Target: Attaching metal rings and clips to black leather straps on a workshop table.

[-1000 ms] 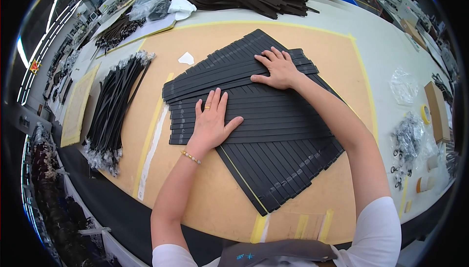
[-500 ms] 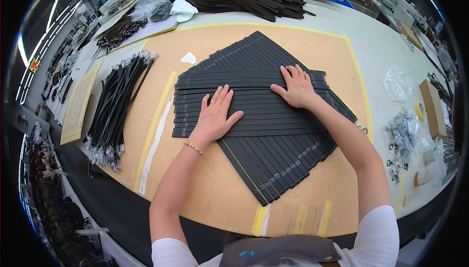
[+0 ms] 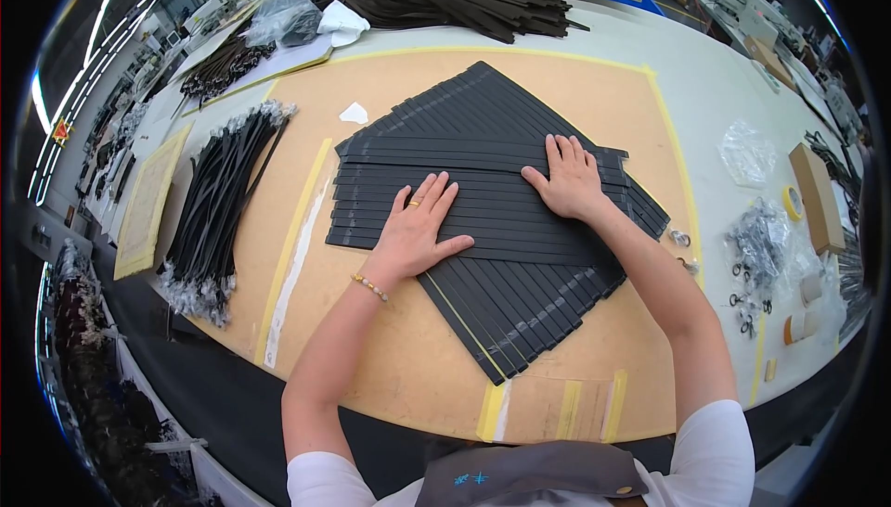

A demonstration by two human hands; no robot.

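Observation:
Two layers of flat black straps lie crossed on a tan board [image 3: 399, 368]. The straps of the upper layer [image 3: 529, 233] run side by side, roughly left to right. Beneath them, the lower layer [image 3: 501, 308] sits at a slant, its ends showing at far and near sides. My left hand [image 3: 418, 231] rests flat on the left part of the upper layer, thumb spread. Farther right, my right hand [image 3: 568, 182] presses flat near that layer's far edge, fingers stretched out. Neither hand grips anything.
A bundle of black straps with plastic-wrapped ends [image 3: 218, 210] lies left. Dark brown straps [image 3: 455, 1] are heaped at the back. On the right are a cardboard box [image 3: 817, 196], a yellow tape roll [image 3: 792, 202], clear plastic bags [image 3: 766, 238] and small metal pieces [image 3: 682, 238].
The upper layer has turned slightly clockwise, its right end coming nearer. My left hand has shifted a little right and nearer; my right hand slightly right and nearer. Both stay flat.

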